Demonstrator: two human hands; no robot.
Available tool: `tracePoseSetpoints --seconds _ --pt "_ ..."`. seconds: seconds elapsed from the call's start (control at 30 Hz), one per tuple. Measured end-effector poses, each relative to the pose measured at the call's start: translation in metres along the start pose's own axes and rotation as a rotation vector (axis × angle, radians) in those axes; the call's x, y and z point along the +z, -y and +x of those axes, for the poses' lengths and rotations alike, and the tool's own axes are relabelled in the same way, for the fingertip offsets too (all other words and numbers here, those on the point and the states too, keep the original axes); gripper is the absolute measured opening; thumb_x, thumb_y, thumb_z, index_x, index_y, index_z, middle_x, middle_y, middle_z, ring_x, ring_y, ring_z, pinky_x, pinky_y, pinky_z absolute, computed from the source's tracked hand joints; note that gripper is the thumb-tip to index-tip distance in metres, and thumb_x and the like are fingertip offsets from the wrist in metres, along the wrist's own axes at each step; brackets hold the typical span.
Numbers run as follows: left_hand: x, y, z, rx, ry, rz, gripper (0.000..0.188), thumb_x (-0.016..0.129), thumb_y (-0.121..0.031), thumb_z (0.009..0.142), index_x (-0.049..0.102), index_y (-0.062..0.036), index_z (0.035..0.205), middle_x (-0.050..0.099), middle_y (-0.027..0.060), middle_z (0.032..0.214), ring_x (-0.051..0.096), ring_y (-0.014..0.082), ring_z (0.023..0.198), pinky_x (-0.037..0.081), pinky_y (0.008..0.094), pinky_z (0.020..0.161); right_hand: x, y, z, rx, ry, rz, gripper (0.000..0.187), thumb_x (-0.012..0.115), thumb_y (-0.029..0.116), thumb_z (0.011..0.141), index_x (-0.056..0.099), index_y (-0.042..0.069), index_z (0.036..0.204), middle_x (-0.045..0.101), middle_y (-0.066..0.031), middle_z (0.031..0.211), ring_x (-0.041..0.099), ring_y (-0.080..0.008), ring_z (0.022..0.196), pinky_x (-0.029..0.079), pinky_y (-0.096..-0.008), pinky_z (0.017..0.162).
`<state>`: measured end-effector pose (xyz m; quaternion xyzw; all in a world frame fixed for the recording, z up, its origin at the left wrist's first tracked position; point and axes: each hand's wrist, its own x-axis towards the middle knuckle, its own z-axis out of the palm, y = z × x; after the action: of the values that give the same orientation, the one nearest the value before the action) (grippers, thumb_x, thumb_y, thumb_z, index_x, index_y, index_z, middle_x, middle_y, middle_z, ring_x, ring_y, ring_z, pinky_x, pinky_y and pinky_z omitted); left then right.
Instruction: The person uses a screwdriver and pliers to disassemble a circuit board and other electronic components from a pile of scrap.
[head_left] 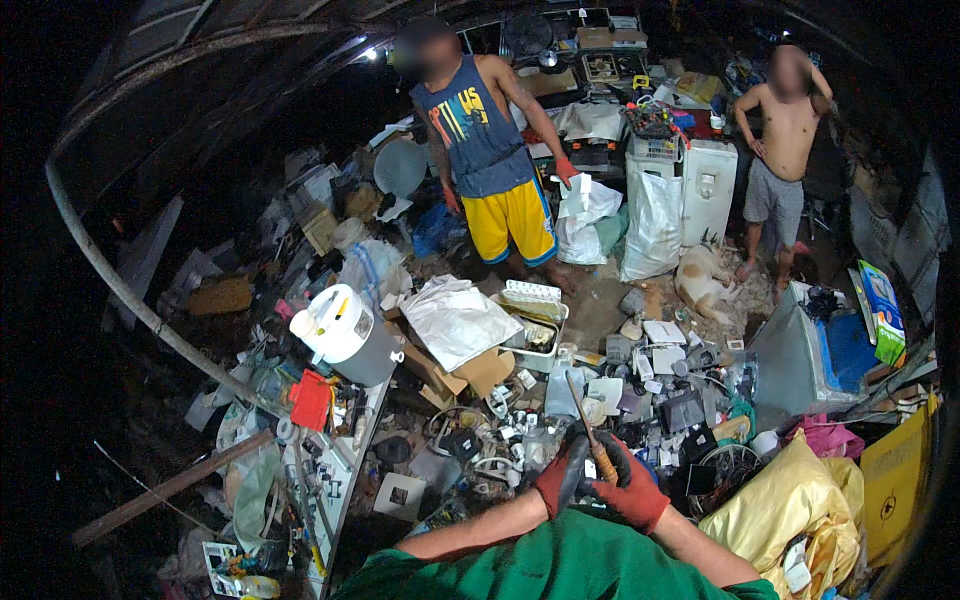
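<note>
Both my hands wear red gloves with dark fingers and are close together at the lower middle. My right hand (632,490) is closed round the ridged, wood-coloured handle (603,461) of a long, thin tool. Its narrow metal shaft (578,398) points up and away; the tip's shape is too small to tell. My left hand (562,478) is just beside the handle, its dark fingers drawn together. What they hold, if anything, I cannot make out. Ahead lies a spread of small white and grey plastic parts (520,430), with chargers or plugs among them.
A white-lidded grey water jug (345,335) stands left, beside a red plastic piece (312,400). Yellow sacking (785,510) lies right, below a white appliance shell (800,350). A person in yellow shorts (515,220), another in grey shorts (775,205) and a dog (703,283) are beyond.
</note>
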<state>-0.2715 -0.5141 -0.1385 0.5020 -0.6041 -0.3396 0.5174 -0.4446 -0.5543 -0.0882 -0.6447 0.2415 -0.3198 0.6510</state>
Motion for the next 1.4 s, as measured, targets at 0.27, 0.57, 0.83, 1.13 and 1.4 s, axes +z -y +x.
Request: tracePoseSetpoints --seconds 0.27,0.57,0.83,1.13,1.4 --pt "0.0 -0.029 0.002 -0.607 0.027 -0.687 0.049 0.05 -0.04 0.098 0.046 -0.006 0.133 0.056 0.0047 0.119 0.053 0.0136 0.108 0.044 0.0278 0.093 -0.012 -0.022 0.002 0.253 0.019 0.101 0.069 0.074 0.013 0.082 0.037 0.0 0.139 0.057 -0.0093 0.123 0.054 -0.0162 0.109 0.045 -0.0308 0.095" --pt "-0.015 -0.029 -0.001 -0.401 0.353 -0.261 0.087 0.076 -0.014 0.082 0.019 -0.0058 0.148 0.042 0.0108 0.139 0.043 0.0167 0.124 0.038 0.0339 0.103 -0.013 -0.004 -0.007 0.175 -0.121 0.209 0.053 0.066 0.009 0.089 0.042 0.003 0.135 0.056 -0.0072 0.122 0.052 -0.0157 0.111 0.044 -0.0315 0.096" --pt "-0.019 -0.037 -0.007 -0.351 0.296 -0.255 0.085 0.067 -0.004 0.087 0.01 -0.0094 0.151 0.044 0.0106 0.137 0.048 0.017 0.119 0.045 0.0349 0.098 -0.014 -0.01 -0.005 0.303 -0.026 0.273 0.061 0.071 0.02 0.087 0.041 0.002 0.136 0.055 -0.0083 0.123 0.052 -0.0161 0.111 0.044 -0.0313 0.095" --pt "-0.02 -0.025 -0.012 -0.3 0.296 -0.247 0.091 0.069 -0.004 0.084 0.008 -0.0101 0.152 0.035 0.0111 0.144 0.042 0.0186 0.127 0.038 0.0356 0.104 -0.01 -0.018 -0.008 0.117 -0.05 0.071 0.047 0.067 0.014 0.089 0.043 0.005 0.128 0.053 -0.0031 0.113 0.05 -0.0114 0.101 0.045 -0.0287 0.087" --pt "-0.03 -0.052 0.001 -0.554 0.345 -0.485 0.096 0.072 -0.003 0.08 0.011 -0.0126 0.153 0.039 0.0077 0.142 0.045 0.0159 0.123 0.044 0.0332 0.098 -0.004 -0.021 -0.008 0.139 -0.111 0.161 0.052 0.068 0.015 0.087 0.043 0.001 0.131 0.053 -0.0101 0.12 0.05 -0.0168 0.11 0.042 -0.0321 0.096"
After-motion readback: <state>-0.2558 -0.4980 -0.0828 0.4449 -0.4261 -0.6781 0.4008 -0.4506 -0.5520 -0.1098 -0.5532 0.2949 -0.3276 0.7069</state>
